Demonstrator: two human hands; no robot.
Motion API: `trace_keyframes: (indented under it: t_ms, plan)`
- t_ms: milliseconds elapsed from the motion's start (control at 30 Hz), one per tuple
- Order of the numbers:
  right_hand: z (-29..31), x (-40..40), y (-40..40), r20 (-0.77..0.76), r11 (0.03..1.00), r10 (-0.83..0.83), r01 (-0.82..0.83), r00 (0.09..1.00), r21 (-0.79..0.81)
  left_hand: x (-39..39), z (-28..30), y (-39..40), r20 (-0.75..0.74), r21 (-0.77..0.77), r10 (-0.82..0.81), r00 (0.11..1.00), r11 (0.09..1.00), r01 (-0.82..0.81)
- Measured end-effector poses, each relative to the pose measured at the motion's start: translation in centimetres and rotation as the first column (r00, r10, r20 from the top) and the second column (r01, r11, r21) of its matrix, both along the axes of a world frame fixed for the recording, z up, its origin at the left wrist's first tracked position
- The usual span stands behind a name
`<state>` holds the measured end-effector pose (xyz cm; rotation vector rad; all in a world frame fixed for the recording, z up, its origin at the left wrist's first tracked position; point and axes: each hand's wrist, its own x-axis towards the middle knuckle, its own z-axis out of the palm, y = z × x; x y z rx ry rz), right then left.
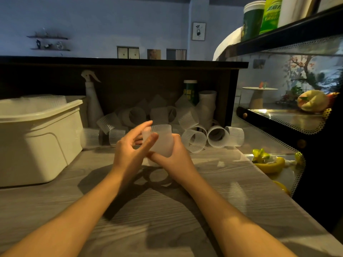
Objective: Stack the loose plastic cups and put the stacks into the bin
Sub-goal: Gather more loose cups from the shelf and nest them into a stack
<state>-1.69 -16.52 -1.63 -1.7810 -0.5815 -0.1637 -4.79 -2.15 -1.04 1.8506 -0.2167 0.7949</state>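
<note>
Nearest the camera, two bare forearms reach out over the wood-grain tabletop (213,175) and meet above its middle. The right hand (174,156) has its grip wrapped round the lower part of a frosted cup stack (160,140), held upright and clear of the tabletop. The left hand (130,147) comes in from the side, thumb and fingers pinching the stack's upper wall near the ribbed rim; whether it is seating a fresh cup or only steadying cannot be told.

Behind the hands the loose cups (194,140) lie mostly on their sides in a heap against the dark back panel, many remaining, so the task looks far from finished. The white bin (42,127) stands at the left, near the hands, with ribbed cup rims showing above its far edge.

To do this step well, I would keep the stack vertical, line up the rims squarely before pressing down, and press evenly so thin walls do not buckle or jam.

A spray bottle (91,101) stands between bin and heap.
</note>
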Motion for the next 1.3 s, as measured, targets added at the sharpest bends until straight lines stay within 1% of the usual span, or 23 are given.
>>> trace_keyframes:
  t_ms: [67, 133, 167, 200, 267, 367, 467, 500, 567, 633, 667, 700, 767, 833, 933, 1000, 1133, 1233, 1267, 1300]
  plan:
    - [0.0, 0.5, -0.3, -0.039, 0.996, -0.027, 0.03, 0.999, 0.085, 0.0, -0.2, 0.0, -0.089, 0.135, -0.062, 0.994, 0.988, 0.074]
    - [-0.2, 1.1, -0.8, -0.01, 0.994, -0.103, 0.103, 0.995, 0.033, 0.0, -0.2, -0.4, -0.181, 0.252, -0.099, 0.978, 0.957, 0.144]
    - [-0.3, 1.3, -1.0, 0.026, 0.99, -0.143, 0.144, 0.989, -0.014, -0.1, -0.3, -0.5, -0.204, 0.281, -0.105, 0.973, 0.946, 0.161]
    - [-0.3, 1.4, -1.2, 0.065, 0.982, -0.178, 0.181, 0.982, -0.047, -0.1, -0.3, -0.7, -0.214, 0.285, -0.11, 0.971, 0.943, 0.17]
    - [0.1, 1.2, -1.5, 0.129, 0.972, -0.216, 0.226, 0.968, -0.07, -0.3, -0.5, -1.0, -0.231, 0.232, -0.104, 0.967, 0.96, 0.159]
    - [0.9, 0.9, -2.3, 0.184, 0.968, -0.21, 0.231, 0.96, -0.1, -0.2, -0.6, -1.1, -0.233, 0.156, -0.084, 0.969, 0.98, 0.122]
    - [1.3, 2.0, -5.0, 0.228, 0.95, -0.208, 0.253, 0.951, -0.186, 0.2, -1.0, -1.3, -0.251, 0.136, -0.092, 0.964, 0.982, 0.13]
    - [1.2, 2.5, -6.3, 0.227, 0.937, -0.228, 0.277, 0.947, -0.213, 0.3, -1.1, -1.4, -0.261, 0.152, -0.073, 0.963, 0.982, 0.115]
    - [0.5, 3.1, -9.2, 0.194, 0.911, -0.305, 0.345, 0.932, -0.227, 0.7, -1.3, -1.5, -0.267, 0.245, 0.067, 0.961, 0.969, 0.001]
    - [-0.6, 3.3, -11.4, 0.152, 0.888, -0.404, 0.427, 0.902, -0.169, 1.4, -1.4, -1.8, -0.236, 0.42, 0.278, 0.931, 0.893, -0.16]
    - [-1.0, 3.4, -12.1, 0.128, 0.873, -0.459, 0.473, 0.879, -0.123, 1.9, -1.4, -2.1, -0.226, 0.47, 0.341, 0.912, 0.858, -0.204]
    - [-1.3, 3.7, -12.7, 0.104, 0.853, -0.508, 0.516, 0.855, -0.078, 2.5, -1.3, -2.7, -0.236, 0.491, 0.371, 0.898, 0.843, -0.219]
    - [-1.5, 4.2, -13.2, 0.059, 0.823, -0.566, 0.568, 0.822, -0.018, 3.9, -0.7, -4.2, -0.343, 0.467, 0.378, 0.86, 0.863, -0.193]
    - [-1.6, 4.5, -13.3, 0.043, 0.82, -0.571, 0.572, 0.82, -0.011, 6.2, -0.1, -5.8, -0.487, 0.374, 0.355, 0.798, 0.911, -0.176]
    - [-1.8, 4.7, -13.1, 0.05, 0.83, -0.556, 0.558, 0.83, -0.024, 9.1, 0.8, -8.3, -0.645, 0.216, 0.34, 0.685, 0.94, -0.263]
    - [-1.9, 4.8, -13.2, 0.046, 0.829, -0.559, 0.56, 0.828, -0.013, 10.4, 1.0, -10.1, -0.691, 0.168, 0.333, 0.642, 0.937, -0.305]
    - [-2.0, 5.1, -13.1, 0.045, 0.828, -0.558, 0.56, 0.829, -0.038, 11.8, 1.2, -12.3, -0.738, 0.097, 0.237, 0.632, 0.964, -0.249]
    - [-1.9, 5.1, -13.2, 0.038, 0.83, -0.555, 0.556, 0.831, -0.039, 13.4, -0.6, -11.8, -0.729, 0.134, 0.283, 0.623, 0.952, -0.276]
    - [-1.9, 5.1, -13.2, 0.038, 0.831, -0.554, 0.555, 0.832, -0.04, 13.0, -1.0, -11.8, -0.718, 0.126, 0.287, 0.634, 0.949, -0.287]
    - [-1.8, 5.0, -13.3, 0.039, 0.832, -0.552, 0.553, 0.833, -0.043, 12.6, -1.2, -11.7, -0.695, 0.091, 0.272, 0.665, 0.952, -0.293]
